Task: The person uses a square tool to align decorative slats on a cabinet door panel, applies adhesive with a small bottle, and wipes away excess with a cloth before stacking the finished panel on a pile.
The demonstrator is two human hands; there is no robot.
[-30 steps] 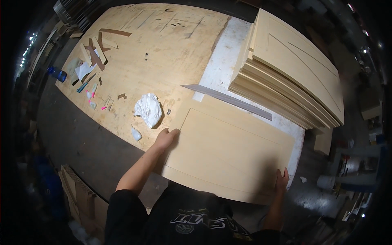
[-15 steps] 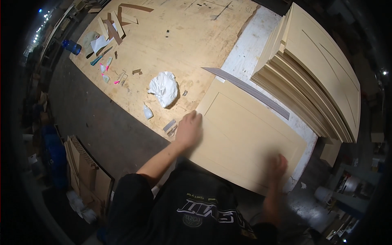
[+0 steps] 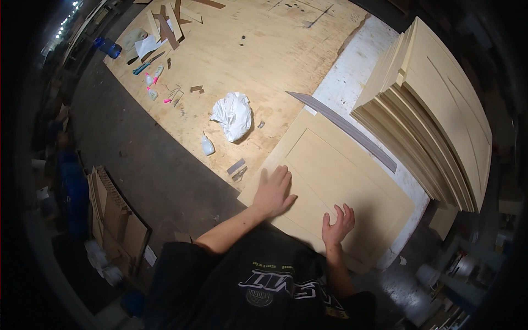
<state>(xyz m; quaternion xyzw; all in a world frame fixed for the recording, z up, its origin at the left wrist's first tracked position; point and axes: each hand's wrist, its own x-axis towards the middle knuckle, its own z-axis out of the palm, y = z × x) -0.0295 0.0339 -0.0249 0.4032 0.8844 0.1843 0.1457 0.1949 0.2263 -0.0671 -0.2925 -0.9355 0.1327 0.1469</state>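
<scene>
A pale wooden panel with a recessed rectangular centre, like a cabinet door, lies flat in front of me. Spread out on its near left part is my left hand, palm down, holding nothing. My right hand is over the near middle of the panel, fingers apart and slightly curled, with nothing in it. Whether it touches the surface I cannot tell. Along the panel's far edge runs a long thin grey strip. Small grey offcuts sit just beyond the panel's left edge.
A tall stack of similar panels rises at the right. On the wooden table are crumpled white paper, a small white bottle, a teal-handled knife, wood strips and a blue bottle. Flat cardboard leans at lower left.
My left hand has gone from the panel's left edge to lying flat on its face. The right hand has moved left, away from the right end. The whole view has shifted slightly.
</scene>
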